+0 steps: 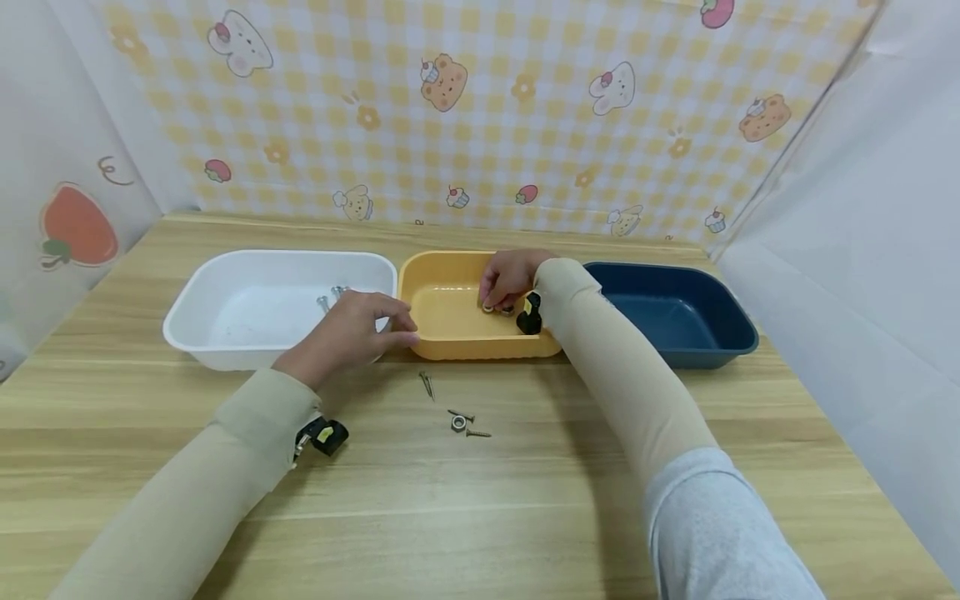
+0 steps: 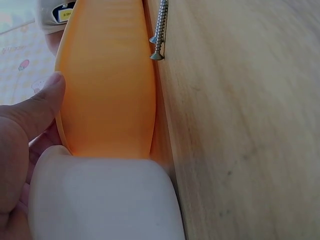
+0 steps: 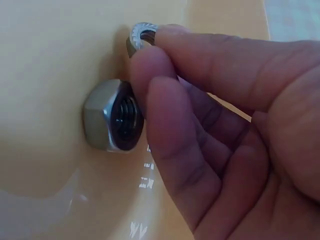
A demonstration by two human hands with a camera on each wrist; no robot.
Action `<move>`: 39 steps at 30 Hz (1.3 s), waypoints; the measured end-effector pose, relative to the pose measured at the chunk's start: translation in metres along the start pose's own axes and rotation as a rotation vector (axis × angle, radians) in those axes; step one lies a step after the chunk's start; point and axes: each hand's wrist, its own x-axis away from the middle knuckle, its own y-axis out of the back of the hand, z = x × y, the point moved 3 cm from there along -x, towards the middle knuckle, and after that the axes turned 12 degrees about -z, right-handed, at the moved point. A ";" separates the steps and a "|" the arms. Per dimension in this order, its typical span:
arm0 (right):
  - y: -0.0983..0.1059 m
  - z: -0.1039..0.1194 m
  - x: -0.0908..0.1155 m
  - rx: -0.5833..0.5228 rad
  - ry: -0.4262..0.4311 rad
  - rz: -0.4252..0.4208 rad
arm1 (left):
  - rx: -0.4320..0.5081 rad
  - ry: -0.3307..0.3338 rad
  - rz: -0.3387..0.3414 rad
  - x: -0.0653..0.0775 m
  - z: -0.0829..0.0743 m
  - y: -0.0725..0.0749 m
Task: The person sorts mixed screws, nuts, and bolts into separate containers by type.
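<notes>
In the head view, my right hand (image 1: 510,277) reaches into the yellow bin (image 1: 491,348). Its thumb and index finger pinch a small nut with a serrated face (image 3: 144,36), low over the bin's floor. Beside those fingertips a larger hex nut (image 3: 114,116) stands on edge on the floor of the bin. My left hand (image 1: 358,329) holds the near left corner of the yellow bin, thumb on its rim (image 2: 59,107) and fingers partly hidden behind the white bin. Several bolts (image 1: 330,298) lie in the white bin (image 1: 225,357), next to the left hand.
A dark blue bin (image 1: 708,360) stands at the right of the row. In front of the yellow bin lie two screws (image 1: 427,385) together, a hex nut (image 1: 459,424) and two more screws, one (image 1: 478,433) beside the nut. A checked cloth (image 1: 487,150) hangs behind the table.
</notes>
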 end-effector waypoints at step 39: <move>0.016 0.020 0.071 -0.085 0.249 -0.066 | 0.011 0.073 0.017 0.002 0.000 -0.002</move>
